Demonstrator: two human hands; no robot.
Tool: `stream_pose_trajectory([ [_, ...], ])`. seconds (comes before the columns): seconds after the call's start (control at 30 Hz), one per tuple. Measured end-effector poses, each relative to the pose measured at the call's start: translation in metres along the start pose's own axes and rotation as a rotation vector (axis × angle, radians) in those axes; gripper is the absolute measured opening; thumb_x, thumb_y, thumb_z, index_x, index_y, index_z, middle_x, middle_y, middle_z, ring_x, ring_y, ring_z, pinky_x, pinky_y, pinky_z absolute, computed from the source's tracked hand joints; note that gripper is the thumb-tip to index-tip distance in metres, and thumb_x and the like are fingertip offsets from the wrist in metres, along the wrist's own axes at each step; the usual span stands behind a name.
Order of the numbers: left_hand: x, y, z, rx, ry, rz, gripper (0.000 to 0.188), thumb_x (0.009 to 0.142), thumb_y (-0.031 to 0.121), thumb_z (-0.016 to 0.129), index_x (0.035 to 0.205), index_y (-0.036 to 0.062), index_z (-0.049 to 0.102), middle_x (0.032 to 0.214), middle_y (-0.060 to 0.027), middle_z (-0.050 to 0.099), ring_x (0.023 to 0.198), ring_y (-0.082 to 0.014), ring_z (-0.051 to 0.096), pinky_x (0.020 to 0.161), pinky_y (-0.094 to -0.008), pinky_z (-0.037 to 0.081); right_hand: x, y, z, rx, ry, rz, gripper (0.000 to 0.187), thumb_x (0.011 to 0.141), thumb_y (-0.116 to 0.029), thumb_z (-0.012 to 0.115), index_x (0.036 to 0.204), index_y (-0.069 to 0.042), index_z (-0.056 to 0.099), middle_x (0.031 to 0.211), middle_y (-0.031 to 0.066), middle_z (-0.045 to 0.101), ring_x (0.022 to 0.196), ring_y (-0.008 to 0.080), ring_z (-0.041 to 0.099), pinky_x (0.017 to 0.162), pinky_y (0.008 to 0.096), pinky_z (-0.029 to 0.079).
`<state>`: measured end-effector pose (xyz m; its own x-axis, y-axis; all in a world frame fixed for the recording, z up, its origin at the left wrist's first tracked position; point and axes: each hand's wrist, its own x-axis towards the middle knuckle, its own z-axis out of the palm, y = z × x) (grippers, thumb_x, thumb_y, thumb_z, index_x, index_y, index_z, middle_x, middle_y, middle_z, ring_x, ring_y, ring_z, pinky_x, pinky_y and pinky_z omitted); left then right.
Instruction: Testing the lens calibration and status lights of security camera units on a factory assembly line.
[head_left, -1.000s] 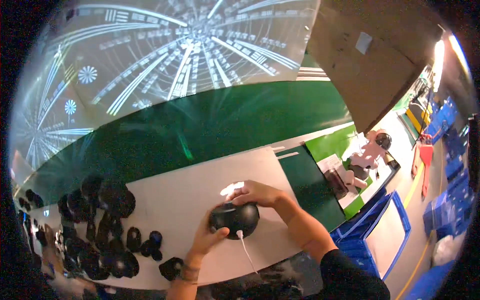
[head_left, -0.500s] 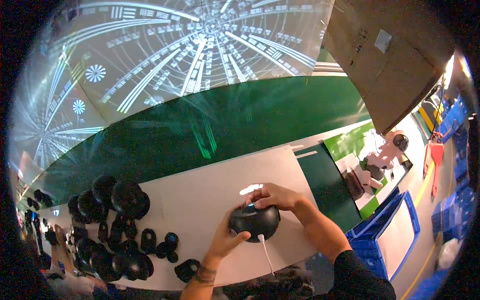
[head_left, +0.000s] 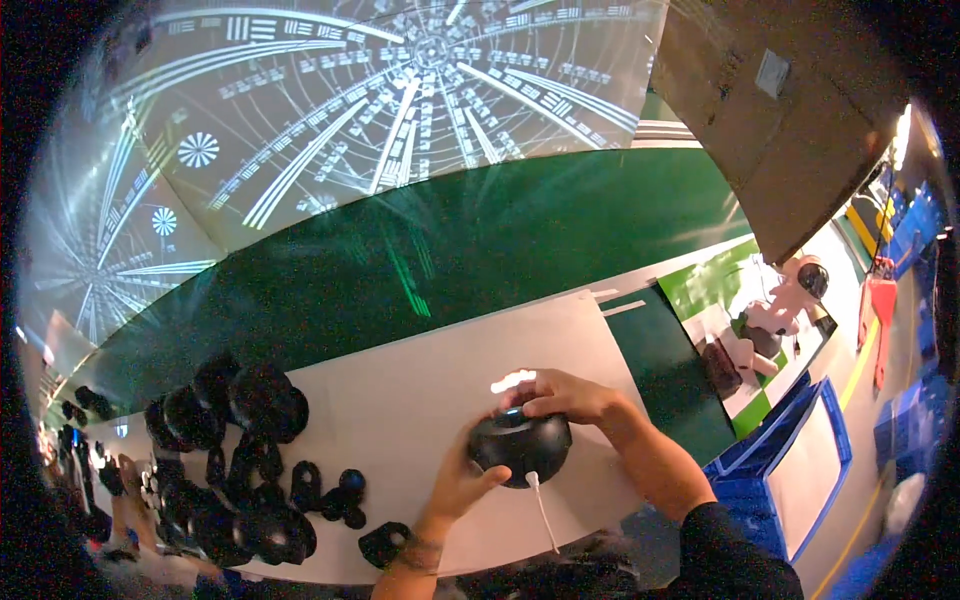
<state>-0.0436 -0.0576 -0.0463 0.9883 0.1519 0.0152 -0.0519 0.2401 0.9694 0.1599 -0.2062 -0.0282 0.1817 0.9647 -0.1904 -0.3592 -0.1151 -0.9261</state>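
Observation:
A black, rounded device (head_left: 540, 450), which looks like a small projector, is held over the white worktop (head_left: 400, 400) in front of me. A bluish light glows near its top, and a white cable (head_left: 542, 512) is plugged into its near side. My left hand (head_left: 462, 485) is closed around the left side, its thumb lying along the near face. From the far right, my right hand (head_left: 568, 396) grips the top edge with curled fingers by the glowing part. Bright light falls on those fingertips, and their exact contact is partly hidden.
Several black rounded units (head_left: 268, 405) and smaller black parts (head_left: 350, 490) crowd the worktop's left. Blue crates (head_left: 770, 500) stand at the right, below a green printed sheet (head_left: 690, 290). A cardboard sheet (head_left: 760, 130) hangs upper right; light patterns cover the far screen (head_left: 330, 100).
The whole view has shifted slightly, so the scene sits a little further right. Both hands keep the same hold on the projector.

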Motion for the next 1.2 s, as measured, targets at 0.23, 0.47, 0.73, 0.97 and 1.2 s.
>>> stream_pose_trajectory([
  [0.23,0.005,-0.002,0.0,0.026,0.0,-0.005,0.097,0.076,0.05,0.084,0.145,-0.0016,0.039,0.137,-0.0139,0.051,0.131,-0.0231,0.047,0.111,-0.038,0.036,-0.004,0.001,-0.003,0.026,-0.017,-0.001,0.06,0.084,-0.012,0.069,0.139,0.0,0.048,0.118,0.0105,0.065,0.115,0.0209,0.059,0.106,0.0339,0.041],
  [0.47,0.005,-0.007,0.001,-0.009,0.001,0.008,0.098,0.077,0.052,0.082,0.146,-0.002,0.037,0.138,-0.0135,0.05,0.131,-0.0228,0.046,0.112,-0.0379,0.035,-0.001,-0.004,-0.004,0.014,-0.017,0.038,0.06,0.083,-0.013,0.069,0.138,0.001,0.048,0.12,0.0113,0.064,0.118,0.0206,0.056,0.107,0.0328,0.04],
  [0.73,0.003,0.0,0.0,0.024,0.0,0.015,0.098,0.076,0.051,0.083,0.145,-0.0013,0.038,0.139,-0.0139,0.05,0.131,-0.0227,0.046,0.111,-0.0376,0.036,-0.003,-0.01,0.004,-0.003,-0.008,0.036,0.057,0.083,-0.01,0.069,0.135,0.003,0.05,0.135,0.0149,0.06,0.123,0.023,0.055,0.109,0.0327,0.038],
  [0.97,0.003,0.001,0.005,0.007,0.005,-0.008,0.097,0.076,0.052,0.083,0.145,-0.0005,0.038,0.139,-0.0139,0.05,0.131,-0.0237,0.047,0.111,-0.0379,0.036,-0.005,-0.005,0.0,-0.013,-0.015,0.067,0.058,0.085,-0.011,0.067,0.137,0.004,0.047,0.133,0.0163,0.061,0.122,0.0223,0.056,0.108,0.0327,0.041],
  [1.2,0.005,0.0,0.005,-0.056,-0.018,0.012,0.094,0.078,0.045,0.084,0.146,-0.0006,0.037,0.14,-0.0135,0.05,0.131,-0.0232,0.046,0.112,-0.038,0.036,-0.005,0.004,-0.002,-0.025,0.014,0.044,0.061,0.085,-0.01,0.065,0.14,0.005,0.042,0.13,0.0166,0.062,0.121,0.0231,0.057,0.108,0.0339,0.041],
])
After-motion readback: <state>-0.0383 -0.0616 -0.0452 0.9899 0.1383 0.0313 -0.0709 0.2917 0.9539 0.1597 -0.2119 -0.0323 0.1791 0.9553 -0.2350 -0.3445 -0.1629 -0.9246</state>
